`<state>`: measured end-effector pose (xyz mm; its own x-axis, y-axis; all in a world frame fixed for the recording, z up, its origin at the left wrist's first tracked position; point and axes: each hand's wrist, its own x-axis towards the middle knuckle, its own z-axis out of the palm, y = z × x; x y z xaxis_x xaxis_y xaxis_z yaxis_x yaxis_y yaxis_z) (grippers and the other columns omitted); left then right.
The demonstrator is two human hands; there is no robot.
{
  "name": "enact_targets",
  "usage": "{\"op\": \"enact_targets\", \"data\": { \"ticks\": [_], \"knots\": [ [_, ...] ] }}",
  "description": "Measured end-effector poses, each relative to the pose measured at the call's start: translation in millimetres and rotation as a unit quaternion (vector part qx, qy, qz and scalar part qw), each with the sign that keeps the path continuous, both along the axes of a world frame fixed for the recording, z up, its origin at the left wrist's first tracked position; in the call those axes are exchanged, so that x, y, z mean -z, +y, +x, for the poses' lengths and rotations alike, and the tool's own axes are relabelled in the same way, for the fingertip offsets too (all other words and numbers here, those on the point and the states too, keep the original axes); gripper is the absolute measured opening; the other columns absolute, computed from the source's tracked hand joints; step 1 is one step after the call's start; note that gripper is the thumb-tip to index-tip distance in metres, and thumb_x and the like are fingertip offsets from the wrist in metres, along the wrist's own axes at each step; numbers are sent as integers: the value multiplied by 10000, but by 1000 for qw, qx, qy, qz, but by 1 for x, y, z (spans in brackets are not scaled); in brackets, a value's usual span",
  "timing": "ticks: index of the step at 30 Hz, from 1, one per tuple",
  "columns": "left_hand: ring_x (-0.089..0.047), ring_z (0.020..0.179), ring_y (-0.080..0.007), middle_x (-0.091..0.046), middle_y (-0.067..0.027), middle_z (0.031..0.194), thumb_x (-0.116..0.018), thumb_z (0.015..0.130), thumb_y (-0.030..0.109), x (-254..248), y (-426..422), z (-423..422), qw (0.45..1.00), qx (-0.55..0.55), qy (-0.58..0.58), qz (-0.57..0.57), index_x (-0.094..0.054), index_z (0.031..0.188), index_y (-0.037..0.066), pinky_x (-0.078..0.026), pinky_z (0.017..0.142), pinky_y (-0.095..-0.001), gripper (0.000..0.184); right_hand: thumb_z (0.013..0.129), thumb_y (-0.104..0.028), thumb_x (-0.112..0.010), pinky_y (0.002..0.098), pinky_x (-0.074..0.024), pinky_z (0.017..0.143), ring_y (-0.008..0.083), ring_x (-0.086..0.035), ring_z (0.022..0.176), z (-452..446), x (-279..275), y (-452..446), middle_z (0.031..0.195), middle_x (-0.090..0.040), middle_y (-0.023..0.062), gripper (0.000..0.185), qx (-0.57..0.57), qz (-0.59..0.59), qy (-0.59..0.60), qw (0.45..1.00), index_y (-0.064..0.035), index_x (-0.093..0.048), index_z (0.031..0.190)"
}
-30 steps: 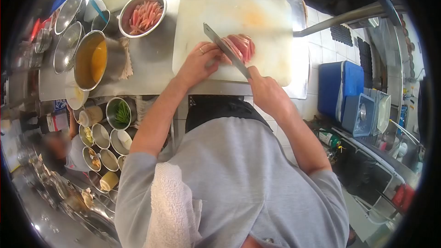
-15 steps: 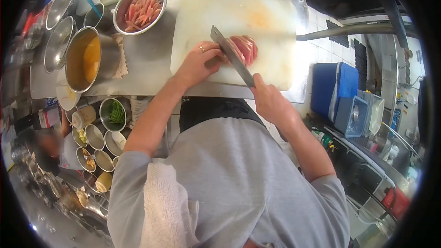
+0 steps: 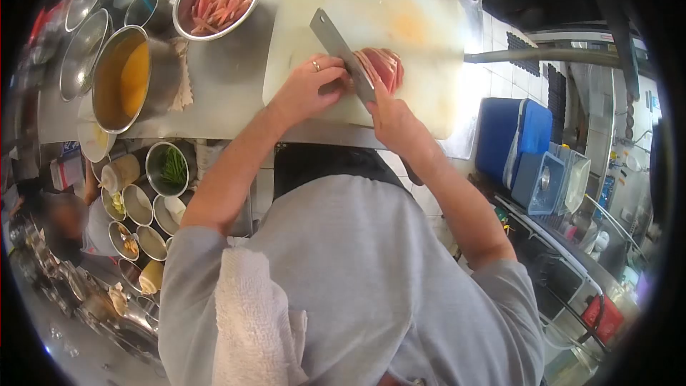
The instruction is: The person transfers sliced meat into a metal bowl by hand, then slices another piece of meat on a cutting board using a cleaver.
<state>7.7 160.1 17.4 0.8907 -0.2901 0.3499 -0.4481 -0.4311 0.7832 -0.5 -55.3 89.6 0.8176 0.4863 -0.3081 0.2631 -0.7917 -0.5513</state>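
Note:
Sliced raw meat (image 3: 387,70), pink with pale edges, lies on the white cutting board (image 3: 436,93). My right hand (image 3: 396,125) is closed round the near end of a broad, flat-bladed knife (image 3: 332,41), and its fingers hide the handle. The blade slants away to the upper left, along the left side of the slices. My left hand (image 3: 311,89), with a ring on one finger, is on the other side of the blade. Its fingers are curled and pressed together at the meat's left end, close against the blade. What lies under those fingertips is mostly hidden.
A steel bowl of meat strips (image 3: 223,3) stands left of the board. Beyond it is a pot of yellow liquid (image 3: 132,86). Several containers, one with green vegetables (image 3: 173,170), sit lower left near another person (image 3: 68,218). A blue cooler (image 3: 511,139) stands at right.
My right hand has moved up and left, pushing the knife farther across the board beside the meat. My left hand stays near the meat's left end. The whole view has shifted slightly.

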Motion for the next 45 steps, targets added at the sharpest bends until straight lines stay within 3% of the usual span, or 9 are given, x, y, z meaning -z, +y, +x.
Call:
{"op": "enact_targets", "data": {
  "ticks": [8,11,14,17,23,24,27,36,45],
  "knots": [
    [-629,1043,-302,-663,-92,1117,-751,746,44,1,-3,-3,1000,-9,-12,12,-674,998,67,-529,912,-384,265,997,-101,-490,615,-466,686,536,-624,780,-25,-50,-44,760,-607,353,181,-25,-92,88,992,21,-399,1096],
    [-635,1046,-300,-662,-96,1134,-759,752,48,2,0,-3,1000,-13,-5,11,-673,1005,61,-532,911,-377,269,1003,-101,-478,626,-454,691,553,-612,778,-26,-26,-33,755,-608,356,167,5,-50,73,996,12,-402,1099],
    [-634,1055,-297,-664,-97,1140,-759,760,53,4,-2,-3,1000,-19,-9,19,-676,1014,64,-532,913,-376,268,1005,-113,-480,635,-447,692,565,-604,777,-1,34,-3,775,-614,362,164,2,84,-64,994,7,-410,1093],
    [-631,1059,-295,-663,-98,1138,-755,768,49,9,-3,-6,999,-19,-17,20,-680,1021,72,-528,917,-376,264,1001,-124,-492,632,-450,699,559,-608,787,-5,30,-13,804,-619,370,171,6,37,-38,999,13,-423,1076],
    [-626,1048,-295,-662,-101,1127,-734,788,16,8,-2,-8,999,-25,-42,0,-684,1030,71,-518,924,-375,253,993,-134,-508,621,-461,697,551,-615,783,-15,-8,-51,799,-629,360,261,42,-5,65,997,14,-434,1196],
    [-625,1046,-295,-662,-101,1125,-729,790,10,8,-3,-8,998,-32,-44,-5,-684,1031,69,-517,924,-374,252,991,-121,-504,615,-463,689,549,-615,765,-10,-3,-52,774,-631,349,342,5,24,0,1000,11,-407,1291],
    [-626,1044,-295,-664,-102,1112,-712,796,-3,8,-1,-6,998,-28,-60,16,-687,1028,65,-518,916,-371,243,991,-109,-499,610,-466,689,540,-619,761,-16,5,-37,769,-631,349,348,8,-12,9,1000,9,-401,1304],
    [-631,1033,-308,-667,-102,1086,-691,794,27,6,-2,-8,999,-36,-33,4,-693,975,62,-530,894,-390,184,995,-89,-497,625,-447,685,547,-606,765,-60,0,-68,740,-612,349,170,42,-18,37,998,26,-410,1086],
    [-666,979,-276,-687,-105,1034,-714,781,11,-1,-6,-7,997,-60,-45,14,-664,939,46,-541,865,-365,169,984,-114,-546,594,-437,679,547,-594,784,-49,15,-87,762,-627,319,171,57,84,-1,995,17,-460,1053]
  ]
}}
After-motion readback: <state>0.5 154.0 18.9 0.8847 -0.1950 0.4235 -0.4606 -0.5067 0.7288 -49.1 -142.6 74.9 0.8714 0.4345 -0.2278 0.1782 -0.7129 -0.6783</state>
